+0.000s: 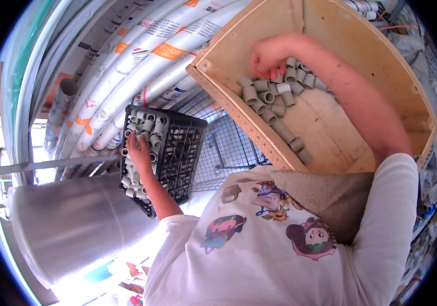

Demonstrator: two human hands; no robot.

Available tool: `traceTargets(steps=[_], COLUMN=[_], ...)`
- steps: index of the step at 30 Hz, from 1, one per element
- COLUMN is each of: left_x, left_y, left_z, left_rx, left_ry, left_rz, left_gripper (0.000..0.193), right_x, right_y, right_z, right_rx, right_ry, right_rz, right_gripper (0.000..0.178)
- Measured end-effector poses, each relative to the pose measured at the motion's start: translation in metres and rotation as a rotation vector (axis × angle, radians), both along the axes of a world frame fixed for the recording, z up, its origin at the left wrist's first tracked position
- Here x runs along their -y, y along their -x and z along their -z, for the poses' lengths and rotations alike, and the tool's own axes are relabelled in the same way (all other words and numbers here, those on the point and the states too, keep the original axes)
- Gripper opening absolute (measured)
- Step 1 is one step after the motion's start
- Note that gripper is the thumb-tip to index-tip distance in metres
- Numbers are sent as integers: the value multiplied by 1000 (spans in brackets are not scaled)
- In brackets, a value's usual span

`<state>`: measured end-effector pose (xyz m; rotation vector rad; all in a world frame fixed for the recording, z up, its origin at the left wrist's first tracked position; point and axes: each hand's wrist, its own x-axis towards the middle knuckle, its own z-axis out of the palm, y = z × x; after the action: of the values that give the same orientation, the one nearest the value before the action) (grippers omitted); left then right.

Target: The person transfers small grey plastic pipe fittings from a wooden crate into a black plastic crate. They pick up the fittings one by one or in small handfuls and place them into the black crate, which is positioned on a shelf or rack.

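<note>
My left hand (139, 152) lies over a black plastic crate (178, 159), its fingers stretched out on the short grey pipe couplings (147, 125) that fill it. The crate stands tilted, its open side toward the left. At the upper right, my right hand (270, 56) reaches into a large wooden box (251, 122), bent at the wrist. Its fingers point down, somewhat apart, above a pile of similar grey couplings (265, 97). No coupling shows between those fingers; their tips partly overlap the pile.
Long white wrapped pipes (152, 53) lean behind the crate. A wire mesh basket (228, 143) sits between crate and box. At lower left lies a big roll of clear film (75, 222). A brown cloth (325, 196) hangs over the box's near edge.
</note>
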<state>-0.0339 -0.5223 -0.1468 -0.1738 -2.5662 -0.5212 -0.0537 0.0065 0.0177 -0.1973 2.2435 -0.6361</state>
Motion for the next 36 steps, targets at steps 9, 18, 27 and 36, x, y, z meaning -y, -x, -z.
traceTargets(steps=[9,18,27,36], left_x=[-46,-55,-127,-225], left_y=[-16,-33,-50,-74], left_z=[8,-4,-77,-150], left_rx=[-17,-52,-146,-98], left_ry=[222,139,-224,-676], left_rz=[-110,-42,164,607], left_gripper=[43,36,44,47], right_x=[-21,-29,3,42], right_y=[-3,0,-4,-61], right_z=[69,80,-19,-127], right_rx=[179,185,-135,-530], right_ry=[205,353,10,286], right_rz=[181,380,20,-238], right_gripper=[42,38,21,21])
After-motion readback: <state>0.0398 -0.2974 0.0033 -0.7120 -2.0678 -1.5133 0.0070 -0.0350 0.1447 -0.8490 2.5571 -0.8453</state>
